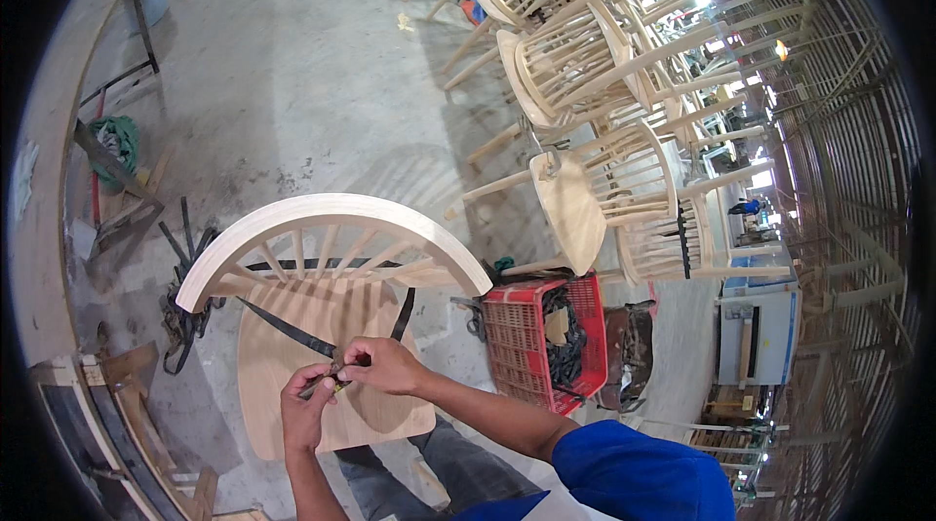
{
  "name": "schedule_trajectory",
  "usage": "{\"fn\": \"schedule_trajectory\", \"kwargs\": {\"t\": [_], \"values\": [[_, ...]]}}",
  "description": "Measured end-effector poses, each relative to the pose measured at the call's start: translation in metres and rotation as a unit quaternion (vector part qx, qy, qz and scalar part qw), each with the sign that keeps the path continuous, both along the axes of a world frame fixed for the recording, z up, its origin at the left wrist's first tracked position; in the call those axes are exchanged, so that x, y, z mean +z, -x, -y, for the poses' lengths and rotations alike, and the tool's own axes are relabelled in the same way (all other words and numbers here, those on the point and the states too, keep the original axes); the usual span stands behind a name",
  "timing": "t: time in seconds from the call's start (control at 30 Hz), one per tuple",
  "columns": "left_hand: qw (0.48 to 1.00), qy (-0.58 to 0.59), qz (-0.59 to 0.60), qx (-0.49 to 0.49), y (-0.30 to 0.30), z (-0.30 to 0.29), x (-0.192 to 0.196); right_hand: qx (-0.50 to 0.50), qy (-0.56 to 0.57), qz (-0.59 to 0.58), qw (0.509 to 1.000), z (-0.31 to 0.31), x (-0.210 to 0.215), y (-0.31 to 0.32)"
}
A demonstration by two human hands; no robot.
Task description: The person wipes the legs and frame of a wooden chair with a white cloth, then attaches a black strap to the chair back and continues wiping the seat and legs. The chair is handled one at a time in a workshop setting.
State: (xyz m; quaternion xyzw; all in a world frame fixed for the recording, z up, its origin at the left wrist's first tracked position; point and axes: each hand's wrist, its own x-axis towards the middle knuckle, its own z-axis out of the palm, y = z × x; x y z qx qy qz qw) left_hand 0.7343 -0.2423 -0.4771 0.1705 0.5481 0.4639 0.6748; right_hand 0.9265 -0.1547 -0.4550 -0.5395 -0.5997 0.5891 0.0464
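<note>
left hand [308, 394] and right hand [390, 367] both pinching small dark fitting [338, 363], can't make out exact type, just over chair seat [265, 380], toward near edge. black strap [285, 326] spreads from there toward far edge, behind spindles [330, 248]. imo strap could slip loose if pull goes uneven or pinch weakens; dropped fitting might dent bare wood. curved top rail [331, 207] arcs past seat's far edge. off right side: red crate [512, 331], dark strap-like tangle [565, 362] inside. bucket [156, 0] way far left, contents unclear.
</note>
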Motion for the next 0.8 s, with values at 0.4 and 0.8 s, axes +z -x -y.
{"fn": "schedule_trajectory", "kwargs": {"t": [0.4,0.8], "values": [[1.000,-0.026,-0.009,0.001,0.009,0.007,0.000,0.035,-0.123,-0.023,0.992,0.001,0.014,0.013],[0.999,-0.044,0.012,0.017,0.011,0.020,-0.026,-0.015,-0.194,-0.063,0.979,0.010,0.000,0.025]]}}
